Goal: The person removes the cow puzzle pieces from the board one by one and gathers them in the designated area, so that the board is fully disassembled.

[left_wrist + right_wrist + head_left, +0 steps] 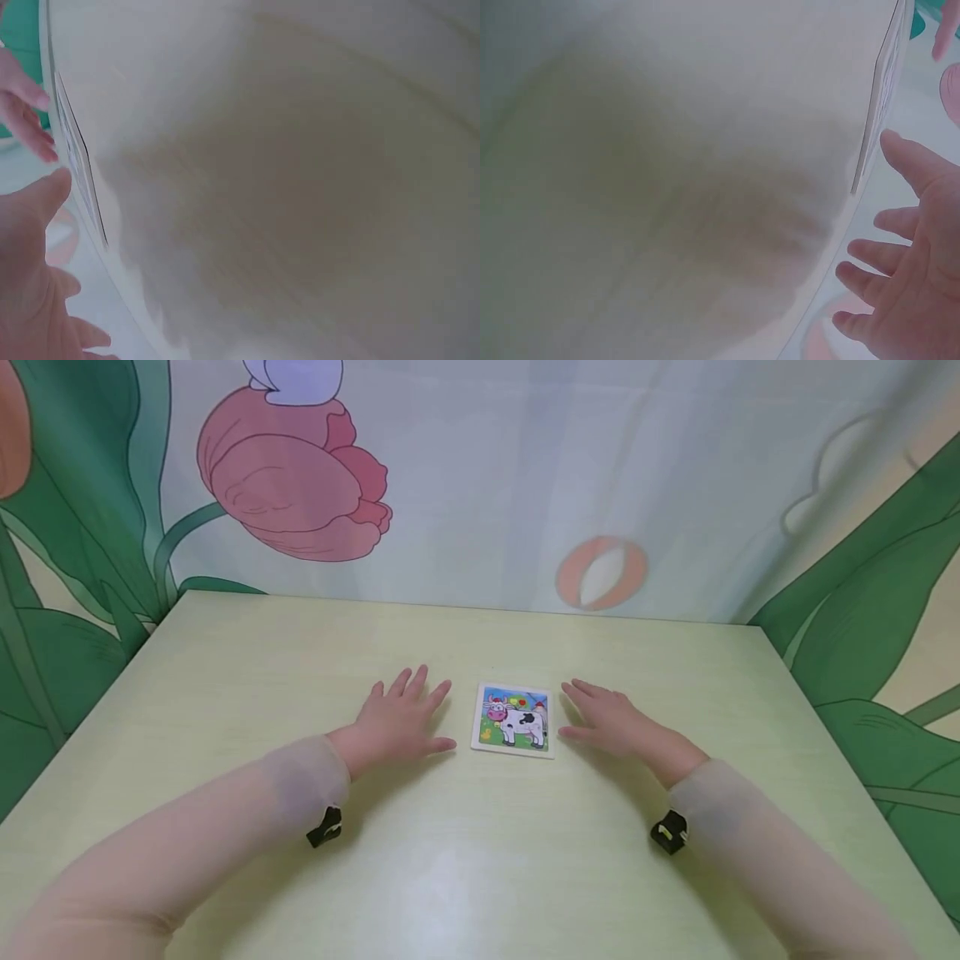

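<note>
A square picture puzzle (513,720) with a white border lies flat on the table, showing a cartoon cow with black patches. To its left my left hand (399,720) hovers with fingers spread, thumb toward the puzzle. On the other side my right hand (606,718) is held over the table, fingers extended and pointing at the puzzle's right edge. Neither hand holds anything. In the left wrist view the puzzle (84,161) shows edge-on beyond the thumb. The right wrist view also has the puzzle's thin edge (876,105) near the right thumb.
The pale wooden table (450,860) fills the lower view. Behind it hangs a light curtain (487,485) printed with a pink flower (292,477) and green leaves. Small black devices (326,827) are worn at both wrists, under the sleeves.
</note>
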A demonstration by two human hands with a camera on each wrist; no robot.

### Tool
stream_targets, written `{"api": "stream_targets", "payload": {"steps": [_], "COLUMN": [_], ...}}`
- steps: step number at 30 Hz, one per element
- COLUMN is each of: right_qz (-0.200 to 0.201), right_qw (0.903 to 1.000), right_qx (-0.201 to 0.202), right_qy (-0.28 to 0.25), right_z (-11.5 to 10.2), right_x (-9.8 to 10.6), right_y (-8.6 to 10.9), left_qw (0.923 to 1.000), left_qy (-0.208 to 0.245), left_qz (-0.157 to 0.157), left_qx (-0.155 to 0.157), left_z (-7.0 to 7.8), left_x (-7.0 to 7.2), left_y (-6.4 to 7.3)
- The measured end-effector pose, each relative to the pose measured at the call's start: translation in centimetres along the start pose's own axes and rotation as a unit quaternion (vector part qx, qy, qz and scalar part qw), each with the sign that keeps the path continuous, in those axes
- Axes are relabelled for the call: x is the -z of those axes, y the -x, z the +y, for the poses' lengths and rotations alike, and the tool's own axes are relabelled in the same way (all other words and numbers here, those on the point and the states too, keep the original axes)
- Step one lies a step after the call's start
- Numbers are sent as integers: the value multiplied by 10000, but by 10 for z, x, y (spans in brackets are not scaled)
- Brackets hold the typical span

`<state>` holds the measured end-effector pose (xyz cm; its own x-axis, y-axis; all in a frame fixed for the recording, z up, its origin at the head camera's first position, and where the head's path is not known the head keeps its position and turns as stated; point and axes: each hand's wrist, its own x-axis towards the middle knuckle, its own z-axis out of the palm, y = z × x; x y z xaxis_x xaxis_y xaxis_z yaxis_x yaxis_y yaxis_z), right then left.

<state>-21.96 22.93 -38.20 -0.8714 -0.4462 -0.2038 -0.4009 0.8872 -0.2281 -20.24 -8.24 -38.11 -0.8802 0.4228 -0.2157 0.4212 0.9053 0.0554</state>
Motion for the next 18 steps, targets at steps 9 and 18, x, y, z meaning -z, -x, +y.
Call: {"api": "stream_targets", "payload": {"steps": [9,18], "right_qz": [-24,-237], "right_qw": [9995,9996], "right_qx": [271,168], "right_qy": [131,-23], "right_z": [-17,-27], "right_x": [-2,-2], "right_y": [-18,-32], "left_qw": [9961,9905], "left_qy": [129,32], "left_qz": [-533,-693], "left_qx": [-685,-1184], "left_z": [28,49], "left_x": [-1,-3], "left_y": [-11,-28]}}
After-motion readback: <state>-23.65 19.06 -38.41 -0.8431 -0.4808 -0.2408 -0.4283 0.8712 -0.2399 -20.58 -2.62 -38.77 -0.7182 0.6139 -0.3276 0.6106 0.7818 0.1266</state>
